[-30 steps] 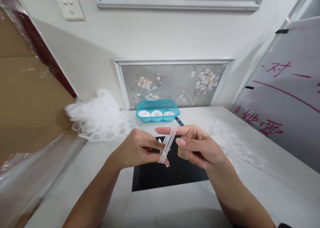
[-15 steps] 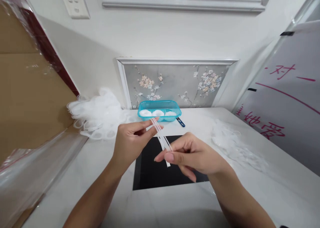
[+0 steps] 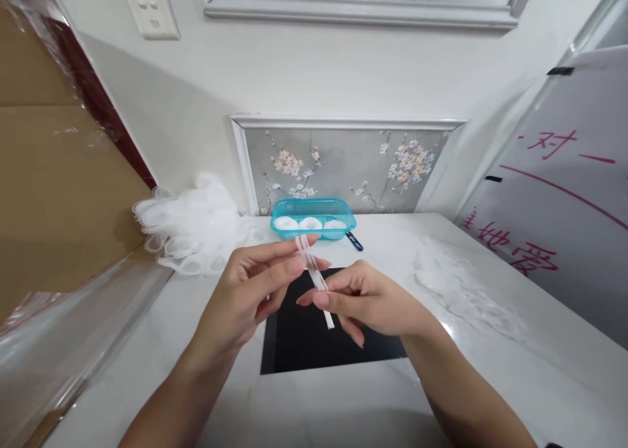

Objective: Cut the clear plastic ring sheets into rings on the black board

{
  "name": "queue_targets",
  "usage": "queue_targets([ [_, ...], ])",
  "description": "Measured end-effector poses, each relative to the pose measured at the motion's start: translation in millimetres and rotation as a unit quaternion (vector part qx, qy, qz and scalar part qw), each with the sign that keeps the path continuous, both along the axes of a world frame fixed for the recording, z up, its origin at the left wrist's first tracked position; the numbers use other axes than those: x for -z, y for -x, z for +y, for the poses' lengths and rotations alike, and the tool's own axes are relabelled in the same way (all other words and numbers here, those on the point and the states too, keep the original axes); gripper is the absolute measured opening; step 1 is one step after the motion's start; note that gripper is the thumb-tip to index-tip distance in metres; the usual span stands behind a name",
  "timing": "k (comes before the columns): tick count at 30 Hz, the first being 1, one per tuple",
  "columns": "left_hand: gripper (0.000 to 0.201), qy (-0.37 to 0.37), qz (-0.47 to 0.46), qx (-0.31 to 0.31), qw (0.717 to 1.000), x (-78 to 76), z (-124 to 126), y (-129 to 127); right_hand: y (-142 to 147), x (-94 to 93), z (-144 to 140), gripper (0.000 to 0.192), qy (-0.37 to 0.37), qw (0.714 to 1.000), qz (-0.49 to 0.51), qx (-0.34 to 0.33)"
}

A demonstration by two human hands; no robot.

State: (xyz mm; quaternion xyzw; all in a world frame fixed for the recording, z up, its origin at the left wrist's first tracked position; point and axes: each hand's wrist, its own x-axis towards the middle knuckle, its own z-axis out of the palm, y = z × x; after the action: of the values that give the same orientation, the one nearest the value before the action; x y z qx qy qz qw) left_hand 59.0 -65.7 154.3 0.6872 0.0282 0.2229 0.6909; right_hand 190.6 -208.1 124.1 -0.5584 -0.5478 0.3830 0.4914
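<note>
A thin white elastic band (image 3: pixel 314 273) is stretched between my two hands above a black mat (image 3: pixel 304 343). My left hand (image 3: pixel 245 291) pinches its upper end between thumb and forefinger. My right hand (image 3: pixel 363 297) grips the lower part, and a short white end hangs below the fingers. Both hands hover over the white marble table (image 3: pixel 343 402).
A turquoise basket (image 3: pixel 313 216) with three white round pieces stands at the back by the wall, a dark blue pen-like item (image 3: pixel 354 241) beside it. Piles of white loops lie at back left (image 3: pixel 189 222) and at right (image 3: pixel 461 284). A wrapped cardboard sheet (image 3: pixel 53 173) leans at left, a whiteboard (image 3: pixel 564 193) at right.
The band was wrapped around my right forefinger; now it is pulled off and held stretched between both hands. My left hand rose, my right hand dropped and closed.
</note>
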Motion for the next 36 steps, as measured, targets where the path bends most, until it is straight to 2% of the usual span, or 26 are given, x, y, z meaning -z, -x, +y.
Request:
queue_targets([
  [5,0.076,0.023,0.075,-0.02,0.997,-3.9,-6.7,-4.8,0.3,-1.2,-0.8,0.037,-0.017,1.0,0.02,0.006],
  [9,0.089,0.043,0.084,-0.011,0.996,-2.5,-7.8,-9.7,0.7,-2.2,-0.6,0.037,-0.031,0.999,0.027,0.015],
  [12,0.085,0.045,0.077,-0.018,0.996,-1.1,-6.9,-10.8,1.4,-2.4,-0.1,0.037,-0.028,0.999,0.024,0.021],
  [18,0.065,0.024,0.062,-0.016,0.998,1.7,-3.6,-9.6,-1.5,-1.2,1.7,0.035,0.0,0.999,-0.007,0.038],
  [20,0.053,0.009,0.056,-0.011,0.998,2.7,-1.5,-9.5,-4.6,-1.2,2.4,0.044,0.004,0.999,0.001,0.05],
  [23,0.024,-0.027,0.068,0.021,0.997,2.5,1.4,-9.7,-9.7,-3.2,1.5,0.059,-0.01,0.998,0.041,0.051],
  [29,0.021,-0.104,0.112,0.078,0.985,-1.1,2.5,-10.4,-13.8,-7.8,-6.8,0.067,-0.065,0.985,0.157,0.036],
  [36,0.022,-0.153,0.139,0.078,0.975,-2.9,2.5,-12.1,-7.9,-11.3,-12.6,0.052,-0.093,0.97,0.222,0.022],
])
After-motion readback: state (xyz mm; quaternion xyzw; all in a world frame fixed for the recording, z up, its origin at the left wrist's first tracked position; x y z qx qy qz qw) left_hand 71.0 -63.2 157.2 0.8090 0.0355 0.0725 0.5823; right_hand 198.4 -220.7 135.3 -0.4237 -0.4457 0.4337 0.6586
